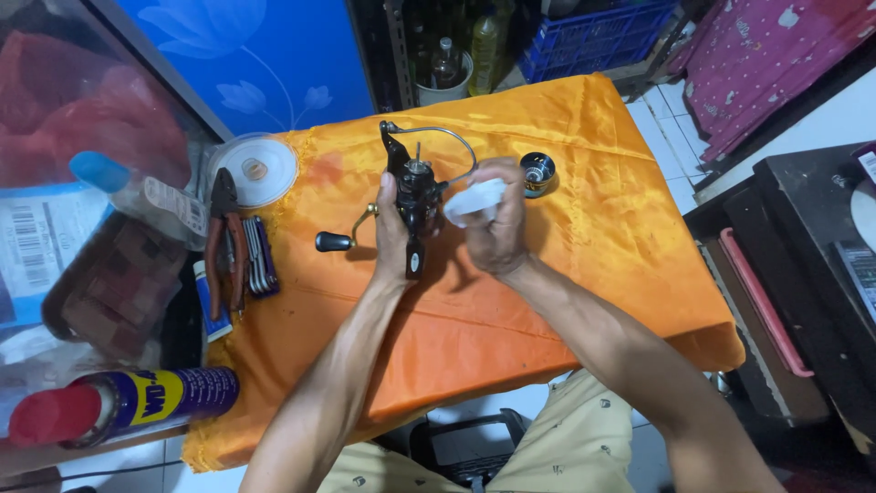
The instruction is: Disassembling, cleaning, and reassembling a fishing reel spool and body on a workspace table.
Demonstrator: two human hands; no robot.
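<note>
A: Fishing reel (415, 187), black, sits above the middle of the orange-draped surface (584, 274); who has it?
B: The left hand (392, 239) is wrapped around its stem, holding it upright; the right hand (497, 224) is closed on a white cloth (473, 201) pressed against the reel's side.
A: And nearby?
B: A spool (538, 173) just right; pliers (224, 242) and a spray can (119, 406) left.

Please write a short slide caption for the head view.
Left hand holds a fishing reel; right hand presses a white tissue against it.
</note>
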